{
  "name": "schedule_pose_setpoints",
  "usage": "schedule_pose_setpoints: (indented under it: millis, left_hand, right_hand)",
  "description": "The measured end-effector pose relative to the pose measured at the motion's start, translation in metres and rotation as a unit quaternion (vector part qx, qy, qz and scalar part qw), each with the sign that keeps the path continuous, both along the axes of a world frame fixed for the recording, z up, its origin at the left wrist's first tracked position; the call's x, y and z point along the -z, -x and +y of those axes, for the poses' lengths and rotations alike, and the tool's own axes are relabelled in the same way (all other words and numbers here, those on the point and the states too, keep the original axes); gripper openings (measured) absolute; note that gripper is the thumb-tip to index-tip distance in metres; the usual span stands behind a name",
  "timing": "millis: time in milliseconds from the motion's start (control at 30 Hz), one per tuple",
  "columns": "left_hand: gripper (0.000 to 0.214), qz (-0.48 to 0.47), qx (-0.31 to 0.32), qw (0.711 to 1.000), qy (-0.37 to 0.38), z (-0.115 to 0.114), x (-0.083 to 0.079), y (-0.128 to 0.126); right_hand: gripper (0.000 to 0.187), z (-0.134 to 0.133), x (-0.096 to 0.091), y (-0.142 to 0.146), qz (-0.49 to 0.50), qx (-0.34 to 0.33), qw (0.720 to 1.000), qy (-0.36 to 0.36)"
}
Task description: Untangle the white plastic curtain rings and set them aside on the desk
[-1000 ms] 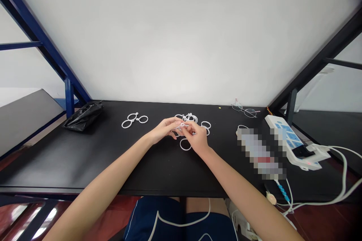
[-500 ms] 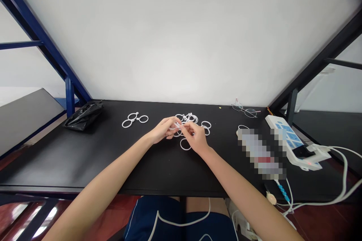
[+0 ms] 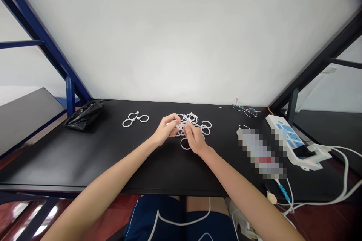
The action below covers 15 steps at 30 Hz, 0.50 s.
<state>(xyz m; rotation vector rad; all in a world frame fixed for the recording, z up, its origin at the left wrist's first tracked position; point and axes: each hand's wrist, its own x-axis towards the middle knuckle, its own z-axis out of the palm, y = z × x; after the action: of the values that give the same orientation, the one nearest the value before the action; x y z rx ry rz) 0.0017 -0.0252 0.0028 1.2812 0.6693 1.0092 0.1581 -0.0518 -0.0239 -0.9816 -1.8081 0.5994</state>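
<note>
My left hand [image 3: 166, 130] and my right hand [image 3: 194, 137] meet over the middle of a black table [image 3: 85, 154]. Both are closed, with the fingertips pinching a small white plastic ring piece [image 3: 178, 124] between them. Just behind the hands lies a heap of several white rings [image 3: 198, 121]. One loose ring [image 3: 185, 144] lies under my right hand. A joined set of three white rings [image 3: 135, 119] rests apart to the left.
A crumpled black bag [image 3: 84, 116] lies at the far left of the table. Eyeglasses [image 3: 244, 110] sit at the back right. A white and blue power strip [image 3: 291, 143] with white cables [image 3: 333, 192] lies on the right beside a blurred-out item [image 3: 261, 154].
Both hands have drawn slightly closer together and their fingers have curled tighter around the white ring piece. Nothing else on the table has moved.
</note>
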Motion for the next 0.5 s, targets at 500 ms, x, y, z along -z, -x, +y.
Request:
schedule_pose_setpoints:
  millis: [500]
  left_hand:
    - [0.023,0.127,-0.113,0.966,-0.194,-0.01,0.003,-0.003]
  right_hand:
    - [0.036,-0.011,0.003,0.021,0.039,0.042,0.998,-0.029]
